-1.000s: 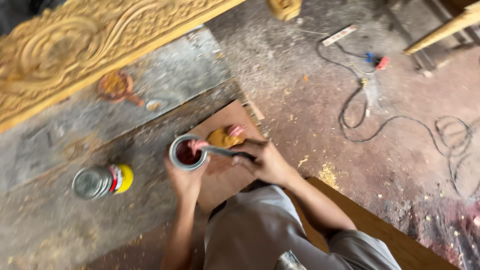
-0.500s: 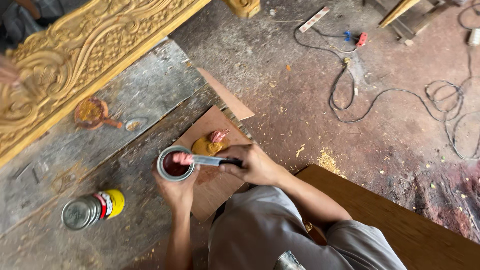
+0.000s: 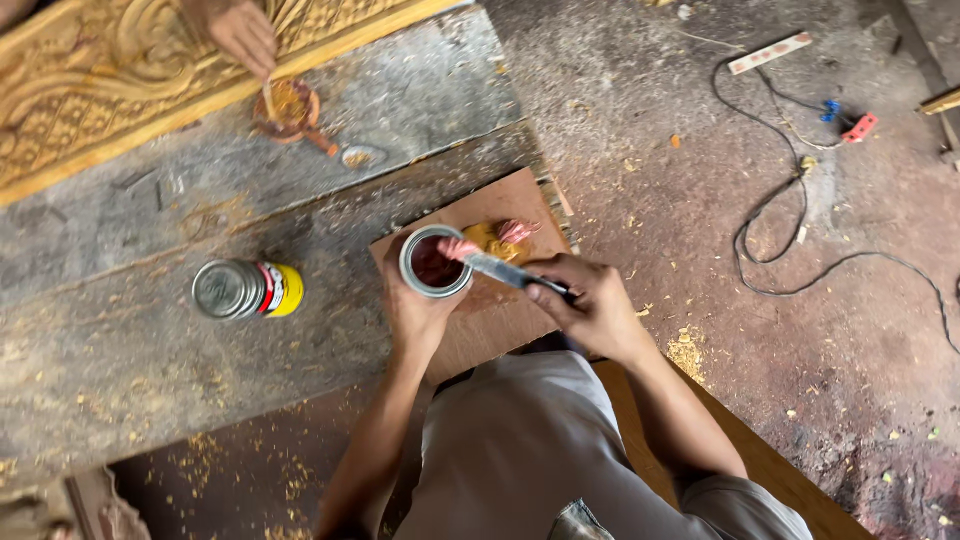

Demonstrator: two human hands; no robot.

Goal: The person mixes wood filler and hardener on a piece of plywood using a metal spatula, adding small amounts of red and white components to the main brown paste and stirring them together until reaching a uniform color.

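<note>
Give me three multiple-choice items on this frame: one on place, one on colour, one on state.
1. Where does the yellow-banded can lie?
A. on the grey board
B. on the floor by the cables
C. in a hand

2. The paste on the putty knife tip is:
A. blue
B. pink
C. white

3. The small tin is:
A. lidded
B. overturned
C. open, held upright

Answers: 1 A, it lies on its side on the board. 2 B, pink at the tip. 3 C, the left hand holds it while the right hand grips the knife.
</note>
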